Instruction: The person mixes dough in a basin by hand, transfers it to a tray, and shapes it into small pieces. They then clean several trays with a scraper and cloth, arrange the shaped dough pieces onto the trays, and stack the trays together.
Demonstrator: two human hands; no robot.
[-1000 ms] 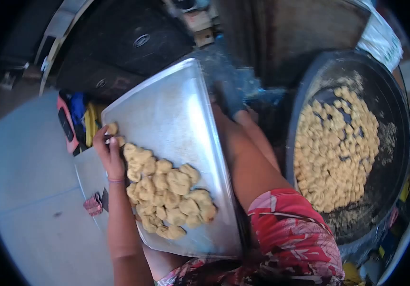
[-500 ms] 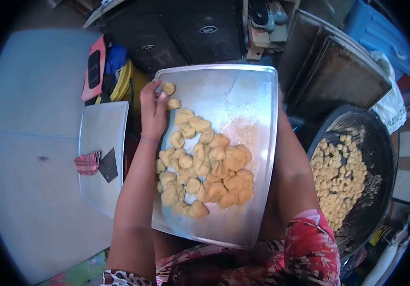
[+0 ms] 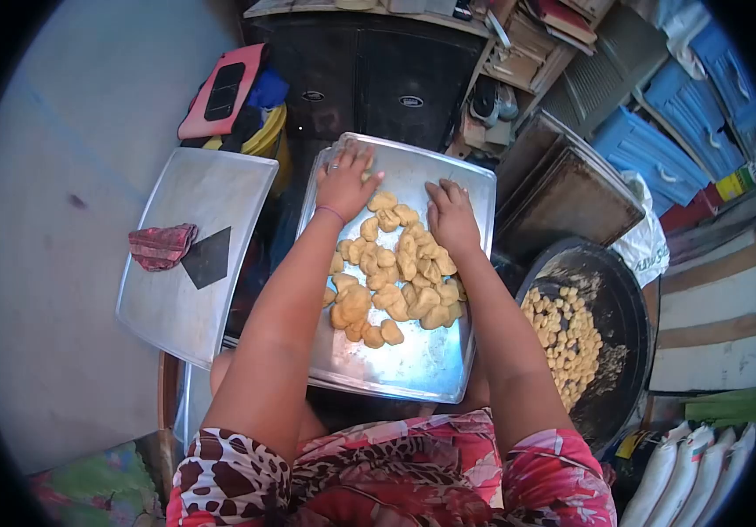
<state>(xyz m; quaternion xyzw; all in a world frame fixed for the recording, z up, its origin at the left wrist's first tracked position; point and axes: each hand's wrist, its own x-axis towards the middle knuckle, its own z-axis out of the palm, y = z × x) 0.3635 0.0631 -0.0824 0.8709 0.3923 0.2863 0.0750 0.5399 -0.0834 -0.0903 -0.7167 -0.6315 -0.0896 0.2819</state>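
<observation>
While left hand (image 3: 347, 183), right hand (image 3: 453, 216) spread over one tray (image 3: 395, 369) | twenty-plus dough lumps (image 3: 409, 255) clustered

Room between my left hand (image 3: 347, 183) and right hand (image 3: 452, 215), over the far part of the tray (image 3: 422, 162). Dough (image 3: 413, 263) blocks a flat pass across the middle; near strip of tray has room. Left: narrow dark gap, then side tray (image 3: 158, 307), cloth (image 3: 161, 246) on it. Beyond the far rim, cabinet (image 3: 404, 70) walls it off. Boards (image 3: 571, 202) block far right; basin (image 3: 637, 307) sits nearer, right of my forearm.
</observation>
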